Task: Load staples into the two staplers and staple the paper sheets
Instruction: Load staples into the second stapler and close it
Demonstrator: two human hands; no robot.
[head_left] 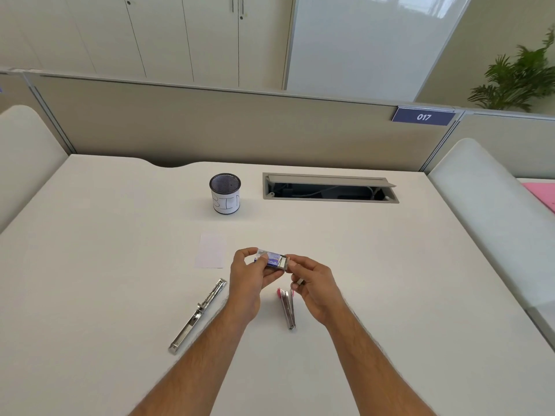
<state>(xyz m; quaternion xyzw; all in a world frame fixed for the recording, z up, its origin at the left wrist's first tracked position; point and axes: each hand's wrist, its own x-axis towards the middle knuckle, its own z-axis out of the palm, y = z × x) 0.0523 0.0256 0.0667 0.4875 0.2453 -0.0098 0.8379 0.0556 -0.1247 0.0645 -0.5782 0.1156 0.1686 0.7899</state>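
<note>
Nearest the viewer, two bare forearms reach forward over the white worktop (390, 265). Between and beside them lie two staplers, both swung open. The larger silver stapler (198, 315) lies flat to the left of the left forearm, stretched out on a diagonal. The smaller pink stapler (287, 307) lies between the two wrists, its pink end pointing away from the viewer and its metal magazine showing.

Just beyond them, the left hand (247, 276) grasps a small blue and white staple box (270, 258), thumb on top and fingers curled beneath, lifting it clear of the worktop. The right hand (312, 283) pinches the right end of that box with thumb and forefinger, where its inner tray shows part-way out; the lower fingers are curled, with something small and grey tucked in them that cannot be made out.

To the left of the box, a white paper sheet (211, 250) lies flat on the worktop. Farther back stands a black mesh pot (225, 193) with a paper label reading BIN, and to its right an open cable hatch (330, 187). Behind it runs a beige partition (210, 124) with a blue 017 tag (423, 116).
</note>
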